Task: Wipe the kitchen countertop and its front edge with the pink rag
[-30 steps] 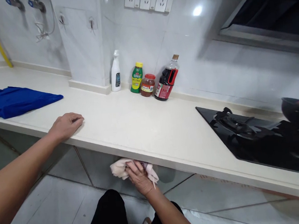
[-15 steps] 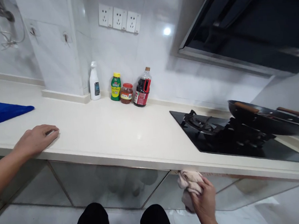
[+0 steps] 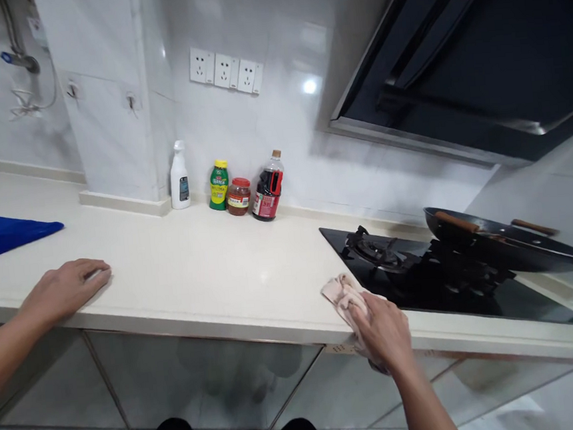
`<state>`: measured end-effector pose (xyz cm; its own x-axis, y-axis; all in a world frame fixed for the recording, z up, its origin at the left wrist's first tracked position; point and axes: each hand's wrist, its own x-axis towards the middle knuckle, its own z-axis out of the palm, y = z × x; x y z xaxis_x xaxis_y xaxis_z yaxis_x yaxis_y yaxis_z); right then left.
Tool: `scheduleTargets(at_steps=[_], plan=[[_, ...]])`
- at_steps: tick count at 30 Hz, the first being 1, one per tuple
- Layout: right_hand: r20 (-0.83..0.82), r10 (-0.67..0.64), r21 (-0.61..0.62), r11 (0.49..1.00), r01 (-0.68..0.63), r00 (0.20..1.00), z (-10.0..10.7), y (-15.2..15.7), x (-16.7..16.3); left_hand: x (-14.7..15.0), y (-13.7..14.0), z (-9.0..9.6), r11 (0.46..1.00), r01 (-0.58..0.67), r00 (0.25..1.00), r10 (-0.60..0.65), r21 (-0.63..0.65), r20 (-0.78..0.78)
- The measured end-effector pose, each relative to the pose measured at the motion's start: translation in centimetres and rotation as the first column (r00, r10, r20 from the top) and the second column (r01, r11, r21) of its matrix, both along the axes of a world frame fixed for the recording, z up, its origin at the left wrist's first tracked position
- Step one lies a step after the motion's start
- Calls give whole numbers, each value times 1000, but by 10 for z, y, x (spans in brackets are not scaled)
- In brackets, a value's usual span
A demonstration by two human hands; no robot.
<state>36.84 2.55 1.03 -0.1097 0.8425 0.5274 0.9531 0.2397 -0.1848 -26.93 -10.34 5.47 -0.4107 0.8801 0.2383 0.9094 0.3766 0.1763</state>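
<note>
My right hand (image 3: 384,330) grips a crumpled, pale pinkish cloth (image 3: 342,297). The cloth lies on the cream countertop (image 3: 211,275) near its front edge, just left of the black gas stove (image 3: 412,277); part of it hangs below the edge. Farther left, my left hand (image 3: 69,287) rests palm down on the countertop, thumb apart from the fingers, holding nothing that I can see. Beyond it lies a blue cloth (image 3: 7,233).
Along the wall stand a white spray bottle (image 3: 179,177), a green bottle with a yellow cap (image 3: 218,186), a red-lidded jar (image 3: 238,197) and a dark sauce bottle (image 3: 267,188). A wok (image 3: 494,243) sits on the stove, under a range hood (image 3: 463,59).
My right hand has brought the cloth up from below the counter's front edge onto the countertop. My left hand stays in place on the counter; the view has tilted up slightly.
</note>
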Motion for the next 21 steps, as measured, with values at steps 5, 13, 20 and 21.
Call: scheduleTargets(at_steps=[5, 13, 20, 21], plan=[[94, 6, -232, 972, 16, 996, 16, 0, -60, -8, 4, -9, 1000, -11, 1000, 12, 18, -9], [-72, 602, -403, 712, -575, 795, 48, -56, -230, -30, 9, -23, 998, -20, 1000, 20, 56, -6], [-12, 751, -230, 641, -732, 661, 24, -75, -235, -41, 10, -26, 998, 5, 1000, -6, 68, 14], [19, 731, -216, 669, -711, 682, 18, -70, -216, -40, 9, -26, 997, 13, 1000, -15, 80, 21]])
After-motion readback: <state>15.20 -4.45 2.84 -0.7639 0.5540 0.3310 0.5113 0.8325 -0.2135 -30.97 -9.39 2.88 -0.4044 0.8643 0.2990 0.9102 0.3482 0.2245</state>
